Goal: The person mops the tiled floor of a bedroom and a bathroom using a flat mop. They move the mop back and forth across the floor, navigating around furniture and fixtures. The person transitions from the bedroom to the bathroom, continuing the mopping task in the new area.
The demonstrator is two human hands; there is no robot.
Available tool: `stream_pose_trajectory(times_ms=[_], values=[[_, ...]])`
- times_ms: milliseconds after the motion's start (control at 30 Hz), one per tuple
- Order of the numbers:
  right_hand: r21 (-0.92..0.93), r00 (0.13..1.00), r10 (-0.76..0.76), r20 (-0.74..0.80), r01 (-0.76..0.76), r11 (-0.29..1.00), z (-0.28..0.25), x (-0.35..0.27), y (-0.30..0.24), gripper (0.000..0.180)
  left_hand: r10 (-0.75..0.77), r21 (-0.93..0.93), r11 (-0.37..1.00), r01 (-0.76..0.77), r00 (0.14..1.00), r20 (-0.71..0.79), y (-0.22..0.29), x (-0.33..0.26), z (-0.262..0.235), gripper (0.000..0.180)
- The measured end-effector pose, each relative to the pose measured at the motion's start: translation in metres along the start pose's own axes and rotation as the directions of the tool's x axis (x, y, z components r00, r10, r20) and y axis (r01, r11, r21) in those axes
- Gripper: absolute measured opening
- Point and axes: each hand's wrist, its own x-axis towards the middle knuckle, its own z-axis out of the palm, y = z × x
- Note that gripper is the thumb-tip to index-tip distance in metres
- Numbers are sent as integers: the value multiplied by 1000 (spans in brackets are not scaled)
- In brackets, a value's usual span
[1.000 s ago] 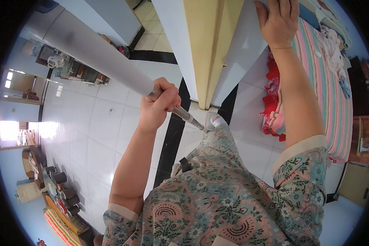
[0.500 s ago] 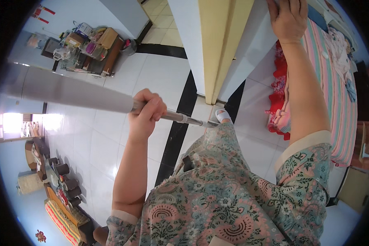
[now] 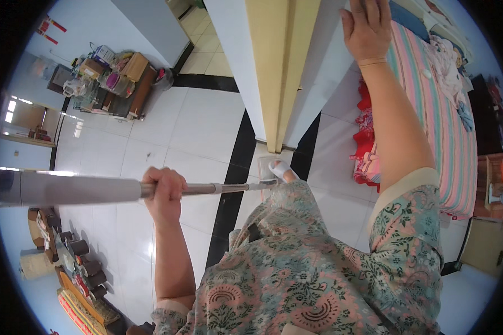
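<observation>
My left hand is wrapped around the metal shaft of a long-handled mop, just below its thick grey grip. The shaft runs down to a flat head by the doorway, partly hidden by my clothing and my foot in a white slipper. My right hand is raised at the upper right with fingers stretched out. It is beside the white wall by the yellow door frame; whether it touches the wall I cannot tell.
A bed with a striped cover stands right of the wall. Cluttered boxes and bags sit on a brown cabinet at the far left. Several dark stools and a wooden sofa line the left side. Black strips cross the white tiles.
My left hand has moved left and lower in the picture, and the mop's handle now lies nearly level across it. My right hand stays raised, with its fingers still stretched out.
</observation>
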Motion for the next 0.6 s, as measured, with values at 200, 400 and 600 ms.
stream_pose_trajectory(times_ms=[200, 400, 600], values=[[-42, 999, -25, -21, 24, 999, 4, -3, 7, 44, 111, 65, 991, -116, 991, 74, 4, -45, 7, 15], [33, 966, 50, 253, -60, 998, -6, -39, -23, 49, 56, 19, 998, -58, 994, 97, 8, -81, 23, 15], [510, 572, -74, 817, -656, 557, -137, -312, -165, 76, 152, -25, 988, -150, 984, 98, -1, -113, 97, 16]])
